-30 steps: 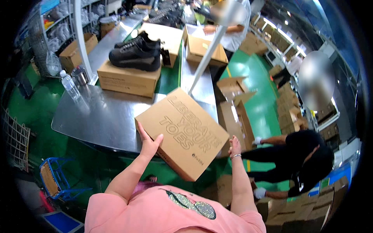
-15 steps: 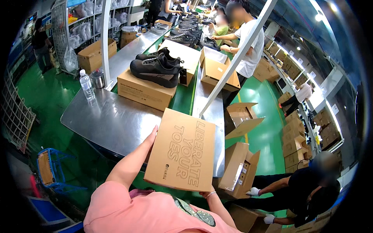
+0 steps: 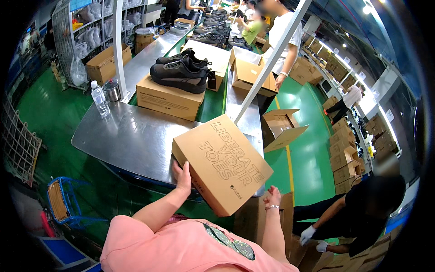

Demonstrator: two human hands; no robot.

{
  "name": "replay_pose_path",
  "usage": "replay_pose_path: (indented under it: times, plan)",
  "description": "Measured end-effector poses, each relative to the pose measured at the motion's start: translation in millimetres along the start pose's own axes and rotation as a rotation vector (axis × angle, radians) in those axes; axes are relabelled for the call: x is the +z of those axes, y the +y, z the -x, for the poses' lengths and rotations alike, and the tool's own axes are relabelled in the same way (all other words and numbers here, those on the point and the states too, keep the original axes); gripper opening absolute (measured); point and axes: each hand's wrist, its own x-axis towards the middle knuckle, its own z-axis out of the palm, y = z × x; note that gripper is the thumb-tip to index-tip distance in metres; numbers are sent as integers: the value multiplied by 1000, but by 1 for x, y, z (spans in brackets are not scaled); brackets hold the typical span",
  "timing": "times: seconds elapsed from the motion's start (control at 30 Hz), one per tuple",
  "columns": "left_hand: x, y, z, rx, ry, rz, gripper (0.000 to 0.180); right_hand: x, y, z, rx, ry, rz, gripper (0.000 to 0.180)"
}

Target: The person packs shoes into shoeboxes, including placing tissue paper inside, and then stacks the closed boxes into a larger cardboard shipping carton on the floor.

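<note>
A brown cardboard shoebox (image 3: 222, 165), its lid down, is tilted over the near edge of the metal bench (image 3: 122, 136). My left hand (image 3: 183, 179) holds its lower left side, the thumb up along the cardboard and the other fingers partly hidden. Just off the box's lower right corner is my right hand (image 3: 273, 197), a bracelet on its wrist; its fingers are loosely bent and apart, with nothing seen in them. Farther back, a pair of black shoes (image 3: 179, 75) rests on another closed shoebox (image 3: 167, 100).
A water bottle (image 3: 100, 99) and a metal canister (image 3: 112, 89) stand at the bench's left. A white post (image 3: 272, 63) slants up on the right. Open cartons (image 3: 283, 129) sit below the bench there. A gloved co-worker (image 3: 369, 213) bends over cartons at lower right.
The shoebox has turned and shifted right. My left hand has slid down its side, and my right hand has come off the bottom edge to the right. The co-worker's gloved hands have moved.
</note>
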Motion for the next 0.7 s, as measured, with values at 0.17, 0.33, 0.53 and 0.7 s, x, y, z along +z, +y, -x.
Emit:
replay_pose_path:
  times: [0.17, 0.33, 0.53, 0.7]
  plan:
    - [-25, 22, -66, 325, -99, 97, 63, 9, -14, 107, 780, -566, 12, 43]
    - [-25, 11, -79, 317, -237, -18, 43, 37, 14, 122, 687, -534, 29, 51]
    - [-68, -16, 25, 375, -186, -174, 41, 28, -10, 66, 308, -130, -374, 32]
    - [-96, 24, 57, 238, -740, -240, 39, 24, 45, 61, 440, -112, -62, 24]
